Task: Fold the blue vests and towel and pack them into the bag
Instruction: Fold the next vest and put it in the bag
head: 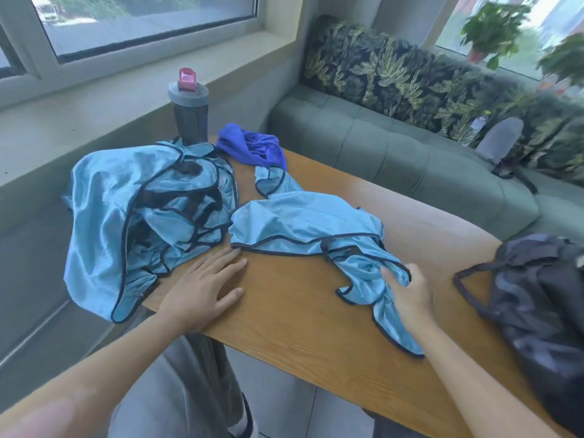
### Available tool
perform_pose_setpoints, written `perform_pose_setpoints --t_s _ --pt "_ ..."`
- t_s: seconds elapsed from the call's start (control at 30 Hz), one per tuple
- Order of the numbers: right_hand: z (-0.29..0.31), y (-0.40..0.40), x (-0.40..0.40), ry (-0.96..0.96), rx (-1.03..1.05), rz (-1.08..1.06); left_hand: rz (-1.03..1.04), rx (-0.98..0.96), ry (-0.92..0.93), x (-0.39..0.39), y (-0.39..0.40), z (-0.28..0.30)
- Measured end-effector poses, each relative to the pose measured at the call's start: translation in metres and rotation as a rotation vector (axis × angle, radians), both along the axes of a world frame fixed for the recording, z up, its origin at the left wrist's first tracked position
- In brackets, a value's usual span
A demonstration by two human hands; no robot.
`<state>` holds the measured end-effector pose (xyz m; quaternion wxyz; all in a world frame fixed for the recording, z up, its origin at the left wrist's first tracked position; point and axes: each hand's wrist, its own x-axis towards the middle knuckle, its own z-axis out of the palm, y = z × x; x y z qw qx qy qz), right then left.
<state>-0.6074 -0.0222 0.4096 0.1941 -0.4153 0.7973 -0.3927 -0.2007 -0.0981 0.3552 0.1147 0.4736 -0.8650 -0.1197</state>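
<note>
Two hands are seen, the left (202, 289) and the right (407, 292). One spread vest (303, 222) and one heap of vests (136, 216), its number untellable, are counted, with one towel (249, 147), one bag (537, 305), one bottle (189, 112), one bench (300, 311).

Soft daylight from the windows (151, 23); edges warped and blurred.

Single head-worn wide-angle view, looking forward and steeply down from above the near edge of the counter (300, 311). Both forearms enter from the bottom of the frame at close range; the window (151, 23) and sofa (395, 153) bound the far field.
</note>
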Motion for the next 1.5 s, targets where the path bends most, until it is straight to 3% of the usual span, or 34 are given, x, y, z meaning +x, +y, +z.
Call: perform_pose_setpoints --t_s 0.23,0.33,0.47,0.57,0.67,0.77,0.9,0.97,1.03,1.1,1.2,1.3,1.43,1.5 --pt "-0.054 0.066 0.011 0.356 -0.025 0.108 -0.002 -0.017 -0.071 -0.004 0.002 0.004" --pt "-0.054 0.069 0.017 0.357 -0.028 0.085 0.054 -0.044 -0.029 -0.017 -0.007 0.014" --pt "-0.053 0.072 0.02 0.361 -0.086 0.135 0.098 -0.232 0.021 -0.047 -0.033 0.03" --pt "-0.052 0.076 0.019 0.402 -0.113 0.185 0.214 -0.153 -0.034 -0.055 -0.06 0.032" --pt "-0.055 0.082 0.016 0.587 -0.062 0.436 0.201 -0.136 -0.128 -0.056 -0.066 0.026" --pt "-0.051 0.082 0.009 0.757 0.019 0.747 0.108 -0.155 -0.092 -0.057 -0.046 0.027" --pt "-0.038 0.058 -0.022 0.929 0.154 1.068 0.023 0.011 -0.091 -0.059 -0.008 0.036" --pt "-0.025 0.02 -0.048 1.042 0.333 0.982 0.014 0.057 -0.108 -0.061 0.012 0.036" --pt "-0.005 -0.026 -0.076 1.107 0.621 0.602 0.014 0.086 -0.092 -0.069 0.027 0.035" --pt "0.015 -0.059 -0.091 1.065 0.79 0.276 -0.044 0.133 -0.041 -0.081 0.04 0.035" --pt "0.032 -0.079 -0.077 0.937 0.648 0.094 -0.204 0.178 -0.034 -0.114 0.061 0.038" --pt "0.025 -0.076 -0.049 0.857 0.375 0.248 -0.332 0.274 -0.056 -0.157 0.077 0.037" --pt "0.013 -0.038 -0.027 0.608 0.298 0.363 -0.454 0.72 0.224 -0.2 0.084 0.061" --pt "0.006 -0.01 -0.02 0.495 0.255 0.405 -0.371 0.735 0.38 -0.203 0.074 0.074"
